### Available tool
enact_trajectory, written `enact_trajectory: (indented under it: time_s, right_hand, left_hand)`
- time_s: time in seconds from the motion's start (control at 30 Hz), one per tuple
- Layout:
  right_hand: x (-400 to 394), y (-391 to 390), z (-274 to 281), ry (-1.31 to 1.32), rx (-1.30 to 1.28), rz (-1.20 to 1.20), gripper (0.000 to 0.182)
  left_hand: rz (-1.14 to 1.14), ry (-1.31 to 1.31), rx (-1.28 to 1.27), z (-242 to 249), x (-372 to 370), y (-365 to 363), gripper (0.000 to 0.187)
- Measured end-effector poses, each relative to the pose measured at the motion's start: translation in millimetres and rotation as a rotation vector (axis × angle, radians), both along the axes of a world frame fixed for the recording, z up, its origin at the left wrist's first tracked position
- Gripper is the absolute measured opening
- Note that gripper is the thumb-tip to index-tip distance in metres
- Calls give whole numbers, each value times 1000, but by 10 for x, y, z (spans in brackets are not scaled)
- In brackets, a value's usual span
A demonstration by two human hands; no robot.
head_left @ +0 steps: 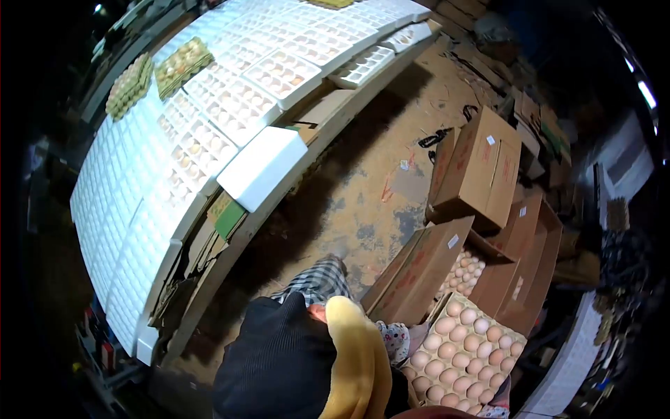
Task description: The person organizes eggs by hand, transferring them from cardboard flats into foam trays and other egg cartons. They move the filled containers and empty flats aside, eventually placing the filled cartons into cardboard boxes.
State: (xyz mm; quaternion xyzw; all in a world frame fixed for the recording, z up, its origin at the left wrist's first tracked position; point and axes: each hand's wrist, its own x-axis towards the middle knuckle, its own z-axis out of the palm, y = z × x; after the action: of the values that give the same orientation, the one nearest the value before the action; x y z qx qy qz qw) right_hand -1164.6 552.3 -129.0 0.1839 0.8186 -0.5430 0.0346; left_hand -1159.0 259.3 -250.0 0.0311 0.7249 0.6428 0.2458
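Note:
A cardboard-coloured tray [464, 356] full of brown eggs is tilted at the lower right, held between my two hands. My left hand [417, 336], below a floral cuff, is at the tray's upper left edge, its fingers mostly hidden. At the lower right edge is my right hand [504, 392], largely covered by the tray, with patterned cloth beside it. Just beyond the tray, an open carton [426, 262] has more eggs [462, 272] inside.
White foam trays [241, 108], many holding eggs, cover a long platform at left. An upside-down white box [262, 167] lies on its edge. A closed carton [481, 167] stands behind the open one. Black and yellow clothing [356, 356] fills the lower middle.

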Motion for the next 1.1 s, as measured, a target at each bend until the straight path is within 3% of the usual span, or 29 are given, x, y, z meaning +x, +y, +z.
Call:
enact_trajectory:
  time_s: [0.3,0.47,0.63,0.77,0.9,0.97,1.03,1.1]
  right_hand:
    - [-1592,-2169,875,34,11,413,43]
    - [-2503,-3547,1108,70,-5,715,44]
    - [-3394,-4961,967,57,-69,1016,45]
    - [-3906,-6118,517,-47,-139,1251,45]
    - [-4200,-7293,-266,-256,-214,1421,46]
    - [-4239,-7840,-568,-364,-235,1474,46]
    - [-4267,-8290,-815,-457,-226,1533,47]
    - [-4326,-8542,-889,-483,-178,1606,47]
  left_hand:
    - [391,-23,606,809,-952,-2161,61]
    - [630,-5,902,1117,-1001,-3396,62]
    - [835,72,1153,1251,-1017,-4337,63]
    - [997,161,1274,1251,-940,-5023,64]
    - [1222,312,1127,1211,-776,-5569,61]
    - [1398,352,667,791,-635,-5933,58]
    - [1685,266,554,175,-426,-6133,51]
    - [1727,89,607,672,-466,-5892,52]
